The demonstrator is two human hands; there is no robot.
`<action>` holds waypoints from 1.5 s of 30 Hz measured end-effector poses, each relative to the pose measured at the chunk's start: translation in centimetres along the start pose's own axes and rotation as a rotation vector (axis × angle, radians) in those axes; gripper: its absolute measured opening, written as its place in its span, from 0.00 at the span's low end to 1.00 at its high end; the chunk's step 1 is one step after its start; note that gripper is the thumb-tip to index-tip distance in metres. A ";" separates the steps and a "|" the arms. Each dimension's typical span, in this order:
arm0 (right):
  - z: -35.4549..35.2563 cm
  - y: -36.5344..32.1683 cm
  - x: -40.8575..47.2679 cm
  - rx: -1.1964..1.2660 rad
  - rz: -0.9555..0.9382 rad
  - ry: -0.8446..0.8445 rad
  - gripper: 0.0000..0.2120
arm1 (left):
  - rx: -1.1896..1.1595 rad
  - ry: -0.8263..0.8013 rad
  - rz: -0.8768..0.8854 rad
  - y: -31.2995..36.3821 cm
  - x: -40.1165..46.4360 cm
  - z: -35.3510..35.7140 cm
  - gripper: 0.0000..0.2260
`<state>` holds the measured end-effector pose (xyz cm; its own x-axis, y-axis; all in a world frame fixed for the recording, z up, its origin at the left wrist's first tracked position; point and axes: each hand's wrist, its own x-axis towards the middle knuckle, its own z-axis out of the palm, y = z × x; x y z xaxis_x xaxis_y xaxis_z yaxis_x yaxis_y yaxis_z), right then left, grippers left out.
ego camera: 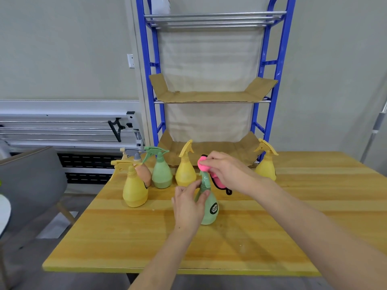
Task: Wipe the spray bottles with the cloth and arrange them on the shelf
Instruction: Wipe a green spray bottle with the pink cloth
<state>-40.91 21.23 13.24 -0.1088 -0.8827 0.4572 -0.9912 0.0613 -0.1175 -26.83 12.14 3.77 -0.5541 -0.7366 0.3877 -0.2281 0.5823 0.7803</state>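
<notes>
A plain workroom or storage-type space rather than a lived-in home: bare grey-green walls, a grey floor, and a wooden table (pixel 272 222) standing in the open. At twelve o'clock a blue metal shelf rack (pixel 270 65) stands against the wall, its tiers lined with cardboard sheets (pixel 209 95). At nine o'clock folded aluminium frames (pixel 62 126) lean along the wall above a dark slotted panel (pixel 88 162). A grey chair (pixel 31 185) sits at eight o'clock, and a white wall socket (pixel 130 60) shows at eleven
</notes>
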 end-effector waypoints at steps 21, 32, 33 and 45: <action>-1.5 -1.0 -8.7 0.330 0.313 0.119 0.16 | -0.024 0.043 -0.095 2.0 -1.0 0.5 0.17; -3.0 -2.7 -5.8 0.416 0.483 0.295 0.09 | -0.142 -0.074 0.101 0.9 5.6 -3.1 0.13; -2.8 -2.6 -5.3 0.413 0.484 0.292 0.08 | -0.153 -0.096 0.103 1.0 5.9 -3.1 0.12; -2.3 -2.9 -2.7 0.410 0.467 0.437 0.09 | -0.248 -0.134 0.077 0.7 4.2 -5.1 0.06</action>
<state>-37.92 24.53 14.35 -0.6150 -0.5373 0.5771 -0.7365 0.1297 -0.6639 -25.23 7.68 8.42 -0.6672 -0.6314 0.3952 0.0125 0.5210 0.8535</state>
